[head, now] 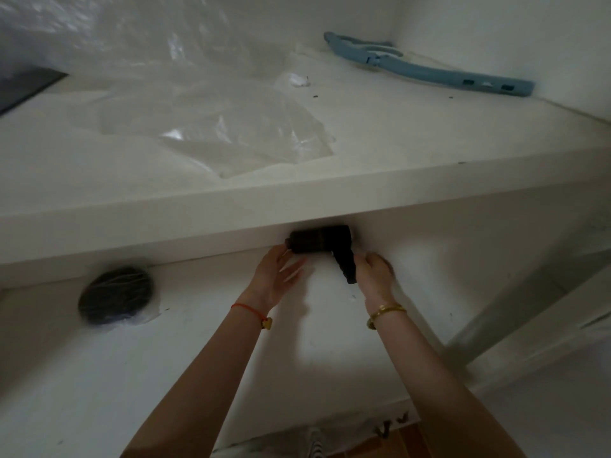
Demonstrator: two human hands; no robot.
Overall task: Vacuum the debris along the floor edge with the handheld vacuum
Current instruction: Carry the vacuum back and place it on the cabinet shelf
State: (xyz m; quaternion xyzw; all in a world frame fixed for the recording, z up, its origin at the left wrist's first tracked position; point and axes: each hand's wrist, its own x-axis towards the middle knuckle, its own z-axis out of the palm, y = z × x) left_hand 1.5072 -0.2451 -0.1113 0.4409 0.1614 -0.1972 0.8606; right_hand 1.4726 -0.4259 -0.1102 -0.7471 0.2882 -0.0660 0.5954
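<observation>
The black handheld vacuum (319,242) sits on the lower white shelf (198,325), tucked under the front lip of the white counter (396,153) above it; its round body lies sideways and its handle slants down toward the right hand (375,271); the left hand (281,276) is spread open, palm turned inward, with its fingertips (287,254) just touching or nearly touching the small end of the vacuum's body, so the body lies just beyond and to the right of them; the right hand is curled beside the handle, knuckles up, and the handle's lower end lies against the inner side of its fingers (370,259); whether those fingers have closed round the handle cannot be told, since the hand is blurred and seen from the back; a red string bracelet (249,309) circles the left wrist and a gold bangle (386,310) the right; well to the left of the left fingers, on the same shelf, lies a dark round object (115,294) in clear wrapping; above the fingers, on the counter top, crumpled clear plastic sheeting (205,104) spreads out, and far beyond the right fingers a long blue plastic tool (429,69) lies along the wall
</observation>
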